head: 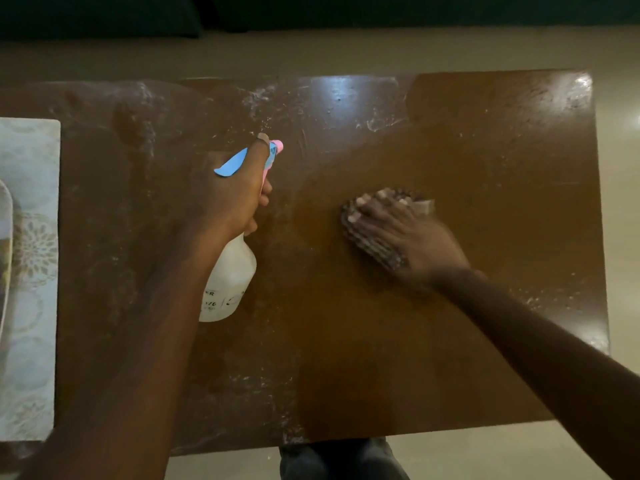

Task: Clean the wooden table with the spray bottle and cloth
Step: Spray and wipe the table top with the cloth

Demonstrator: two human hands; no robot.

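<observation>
The left hand (235, 199) grips the bottle (229, 282) round its neck, with the fingers curled tight below the head. The bottle is white, with a blue trigger and a pink nozzle (277, 147). It is over the left-middle part of the table (491, 161) and is tilted, so the nozzle points toward the far edge and the base toward the person.

The right hand (412, 240) lies flat on the cloth (363, 237), with the fingers spread out and pressing it down on the table top, a little right of the centre. It does not clench the cloth. This hand and the cloth are blurred. The cloth is dark with a ribbed pattern and shows at the left side of the hand and beyond the fingertips.

The brown table has white streaks and spots along the far edge, on the left part and near the front edge. A pale patterned mat (31, 271) lies at the left end.
</observation>
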